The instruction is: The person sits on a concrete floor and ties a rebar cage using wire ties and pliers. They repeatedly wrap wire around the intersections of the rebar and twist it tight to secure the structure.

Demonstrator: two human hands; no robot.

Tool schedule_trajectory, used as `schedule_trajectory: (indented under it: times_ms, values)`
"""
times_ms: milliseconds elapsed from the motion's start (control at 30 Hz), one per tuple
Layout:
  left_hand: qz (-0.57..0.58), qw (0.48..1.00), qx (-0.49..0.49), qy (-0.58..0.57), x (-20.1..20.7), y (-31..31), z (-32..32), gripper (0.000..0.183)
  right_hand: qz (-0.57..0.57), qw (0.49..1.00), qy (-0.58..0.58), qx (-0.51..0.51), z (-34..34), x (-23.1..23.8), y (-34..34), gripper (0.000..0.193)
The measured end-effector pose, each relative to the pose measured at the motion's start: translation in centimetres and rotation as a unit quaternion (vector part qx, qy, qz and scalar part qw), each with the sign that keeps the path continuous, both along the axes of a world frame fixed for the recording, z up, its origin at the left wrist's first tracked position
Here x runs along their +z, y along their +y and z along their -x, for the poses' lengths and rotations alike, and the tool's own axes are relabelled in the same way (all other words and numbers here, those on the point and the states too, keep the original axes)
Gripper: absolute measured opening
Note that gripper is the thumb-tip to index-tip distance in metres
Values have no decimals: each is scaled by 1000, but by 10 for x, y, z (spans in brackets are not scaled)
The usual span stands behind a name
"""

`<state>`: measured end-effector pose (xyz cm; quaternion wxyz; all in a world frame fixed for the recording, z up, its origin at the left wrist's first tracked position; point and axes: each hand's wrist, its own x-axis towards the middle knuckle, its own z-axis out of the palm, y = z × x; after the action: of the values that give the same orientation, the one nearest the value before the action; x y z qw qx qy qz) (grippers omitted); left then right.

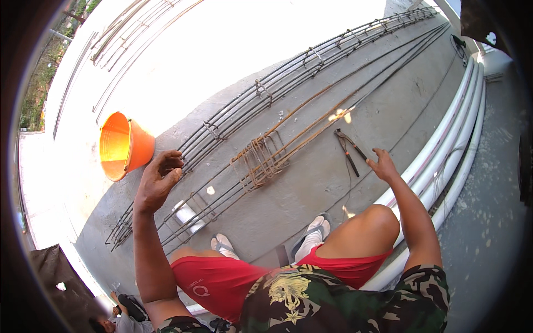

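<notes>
My left hand (pixel 159 183) is raised beside the orange bucket (pixel 143 145), over the near end of a long rebar cage (pixel 265 91). Its fingers are bent, the thumb stands apart, and nothing shows in it. Reaching out to the right, my right hand (pixel 383 165) has its fingers apart at the handle end of a pair of pincers (pixel 356 148). The pincers lie on the concrete with handles spread; whether a fingertip touches them I cannot tell. Between my hands, a bunch of rusty stirrups (pixel 260 161) sits around several long bars.
White pipes (pixel 444 155) run along my right side. A white cylinder (pixel 189 216) lies by the bars near my feet. More bars (pixel 125 39) lie on the sunlit floor at the far left. Another person (pixel 125 317) is at the lower left. A thin wire trails near the pincers.
</notes>
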<state>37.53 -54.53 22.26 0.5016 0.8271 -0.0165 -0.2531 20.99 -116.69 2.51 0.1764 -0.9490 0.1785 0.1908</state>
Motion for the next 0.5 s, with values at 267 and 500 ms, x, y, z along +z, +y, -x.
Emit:
schedule_trajectory:
  times_ms: [267,500]
  values:
    - [-182,972,-100,-109,34,-33,69,25,-157,988,-3,-2,-28,46,13,48]
    - [-197,979,-32,-38,-8,-36,111,18,-99,987,121,-47,23,-9,-35,53]
